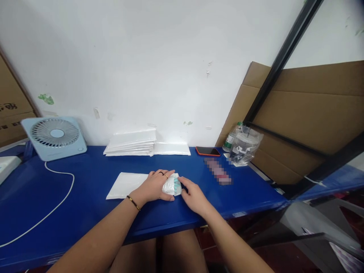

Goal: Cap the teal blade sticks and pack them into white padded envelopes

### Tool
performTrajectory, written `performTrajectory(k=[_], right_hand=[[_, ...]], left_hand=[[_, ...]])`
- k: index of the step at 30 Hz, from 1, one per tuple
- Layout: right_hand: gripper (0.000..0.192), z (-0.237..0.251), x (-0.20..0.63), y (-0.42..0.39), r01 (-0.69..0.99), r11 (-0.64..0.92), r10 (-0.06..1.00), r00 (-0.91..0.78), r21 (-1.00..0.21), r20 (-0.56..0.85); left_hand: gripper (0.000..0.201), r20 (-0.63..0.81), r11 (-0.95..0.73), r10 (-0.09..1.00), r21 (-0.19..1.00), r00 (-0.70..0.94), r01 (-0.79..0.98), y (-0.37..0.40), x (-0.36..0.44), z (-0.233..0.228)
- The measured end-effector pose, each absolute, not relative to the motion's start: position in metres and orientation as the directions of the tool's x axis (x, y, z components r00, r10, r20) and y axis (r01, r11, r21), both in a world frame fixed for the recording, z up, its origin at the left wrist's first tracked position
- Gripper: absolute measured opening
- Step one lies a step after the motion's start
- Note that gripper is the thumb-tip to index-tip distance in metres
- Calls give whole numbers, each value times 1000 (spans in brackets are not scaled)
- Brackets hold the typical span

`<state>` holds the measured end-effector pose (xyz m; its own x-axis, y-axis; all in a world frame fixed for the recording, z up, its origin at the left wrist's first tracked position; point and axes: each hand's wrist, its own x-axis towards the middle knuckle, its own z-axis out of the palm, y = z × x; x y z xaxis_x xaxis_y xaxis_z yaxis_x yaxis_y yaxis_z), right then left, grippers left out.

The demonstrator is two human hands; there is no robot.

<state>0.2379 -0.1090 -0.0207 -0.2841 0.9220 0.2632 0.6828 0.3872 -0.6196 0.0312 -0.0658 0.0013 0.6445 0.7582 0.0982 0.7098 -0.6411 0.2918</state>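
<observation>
A white padded envelope [125, 184] lies flat on the blue table [85, 212]. My left hand [155, 186] rests on its right end and grips a small item in crinkled clear wrap with teal print [172, 185] at the envelope's mouth. My right hand [193, 196] touches the right side of that wrapped item with its fingertips. Whether the item is partly inside the envelope I cannot tell.
A stack of white padded envelopes [132, 143] lies against the wall. A light blue desk fan [55, 136] with a white cable [54, 206] stands at left. A phone [207, 151], a blurred small object [218, 171], a clear bag with a bottle [241, 146] and leaning cardboard [313, 110] are at right.
</observation>
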Motion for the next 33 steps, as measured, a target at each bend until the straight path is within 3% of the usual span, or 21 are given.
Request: performTrajectory(k=[2, 5, 10, 14, 18, 22, 25, 28, 30, 33], right_hand=[[59, -23, 232, -115, 673, 435, 900, -332, -599, 281], [71, -22, 228, -122, 710, 415, 906, -265, -569, 330], [78, -24, 226, -128, 683, 341, 938, -292, -646, 187], [83, -27, 221, -134, 686, 318, 948, -217, -654, 233], [90, -20, 220, -140, 608, 381, 917, -342, -696, 204], [76, -3, 236, -137, 569, 492, 869, -369, -659, 330], [62, 9, 252, -136, 536, 567, 823, -392, -625, 411], [55, 13, 262, -140, 468, 580, 801, -476, -666, 362], [46, 13, 265, -145, 478, 557, 808, -500, -679, 312], [34, 13, 265, -148, 519, 512, 840, -469, -685, 273]], left_hand=[[100, 106, -643, 757, 300, 645, 705, -66, 31, 1], [101, 98, -637, 761, 304, 641, 709, -66, 30, 0], [101, 94, -624, 772, 299, 629, 722, -67, 31, 0], [100, 96, -625, 770, 314, 631, 714, -66, 31, 0], [101, 111, -629, 768, 314, 631, 711, -66, 30, 0], [105, 96, -669, 723, 344, 684, 659, -71, 34, 8], [95, 59, -799, 544, 343, 837, 495, -76, 39, 23], [86, 34, -863, 439, 293, 898, 411, -81, 36, 37], [91, 29, -839, 498, 268, 867, 473, -86, 26, 42], [86, 120, -706, 701, 257, 703, 660, -109, 6, 36]])
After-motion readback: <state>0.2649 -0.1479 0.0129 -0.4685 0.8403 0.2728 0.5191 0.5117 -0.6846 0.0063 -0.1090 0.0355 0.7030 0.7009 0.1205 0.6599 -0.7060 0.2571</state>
